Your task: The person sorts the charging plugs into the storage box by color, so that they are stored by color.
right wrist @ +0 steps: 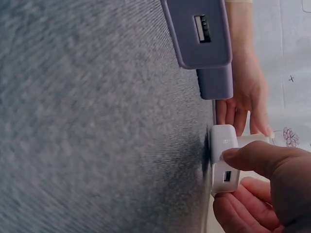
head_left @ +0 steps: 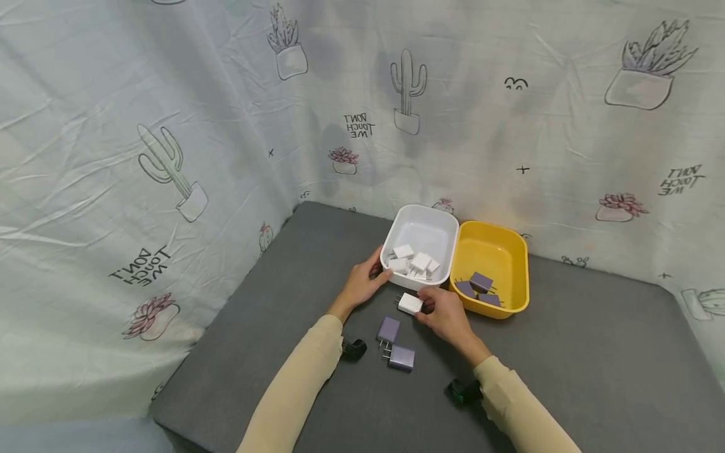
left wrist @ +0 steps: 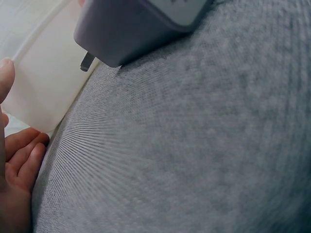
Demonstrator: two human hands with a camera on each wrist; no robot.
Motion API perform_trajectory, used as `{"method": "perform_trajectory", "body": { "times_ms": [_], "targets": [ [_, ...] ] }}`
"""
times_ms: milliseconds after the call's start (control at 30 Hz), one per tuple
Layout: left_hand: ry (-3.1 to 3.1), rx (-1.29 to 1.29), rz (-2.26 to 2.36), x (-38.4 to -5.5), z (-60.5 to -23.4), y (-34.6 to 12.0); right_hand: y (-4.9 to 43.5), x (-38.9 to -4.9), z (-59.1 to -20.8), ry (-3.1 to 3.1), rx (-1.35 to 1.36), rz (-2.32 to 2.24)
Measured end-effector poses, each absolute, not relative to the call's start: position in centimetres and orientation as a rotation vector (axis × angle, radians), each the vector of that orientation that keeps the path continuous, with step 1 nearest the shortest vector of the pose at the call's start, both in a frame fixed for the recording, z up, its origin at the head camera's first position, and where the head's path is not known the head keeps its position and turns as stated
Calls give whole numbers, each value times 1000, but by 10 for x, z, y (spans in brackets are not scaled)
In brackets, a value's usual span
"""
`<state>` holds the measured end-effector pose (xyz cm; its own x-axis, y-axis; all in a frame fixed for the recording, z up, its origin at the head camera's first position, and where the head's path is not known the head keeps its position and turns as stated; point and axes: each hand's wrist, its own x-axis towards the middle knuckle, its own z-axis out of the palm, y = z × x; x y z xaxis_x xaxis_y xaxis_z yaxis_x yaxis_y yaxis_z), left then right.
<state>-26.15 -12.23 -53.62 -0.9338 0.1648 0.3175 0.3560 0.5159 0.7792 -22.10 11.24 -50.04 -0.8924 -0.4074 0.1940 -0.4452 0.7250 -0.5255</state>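
Note:
My left hand (head_left: pixel 362 284) holds the near-left corner of a white plastic bin (head_left: pixel 426 221), thumb at its front and fingers along its side. Several white USB chargers (head_left: pixel 420 262) lie inside that bin. Just in front of it, my right hand (head_left: pixel 444 313) pinches a white USB charger (head_left: pixel 410 304) low over the table; its USB port faces me in the right wrist view, beneath the thumb (right wrist: pixel 250 158). Nearer to me lie two purple USB chargers, one (head_left: pixel 388 330) behind the other (head_left: pixel 401 358), prongs out. A purple charger (left wrist: pixel 131 31) also looms close in the left wrist view.
A yellow bin (head_left: pixel 493 236) stands against the white bin's right side, with several purple chargers (head_left: pixel 481 282) in it. The grey table (head_left: pixel 595 340) reaches back to a printed curtain (head_left: pixel 481 138). Dark wrist devices (head_left: pixel 464 391) sit under both forearms.

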Motion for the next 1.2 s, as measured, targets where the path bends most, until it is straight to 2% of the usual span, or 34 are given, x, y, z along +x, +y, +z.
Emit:
{"method": "perform_trajectory", "body": {
  "times_ms": [667, 1067, 1200],
  "targets": [
    [-2570, -441, -1408, -262, -535, -124, 115, -211, -466, -2574, 661, 1142],
    [-2572, -450, -1407, -261, -533, -123, 119, -238, -462, -2639, 274, 1014],
    [-2579, -457, -1405, -260, -532, -123, 120, -244, -465, -2630, 239, 936]
  ]
}}
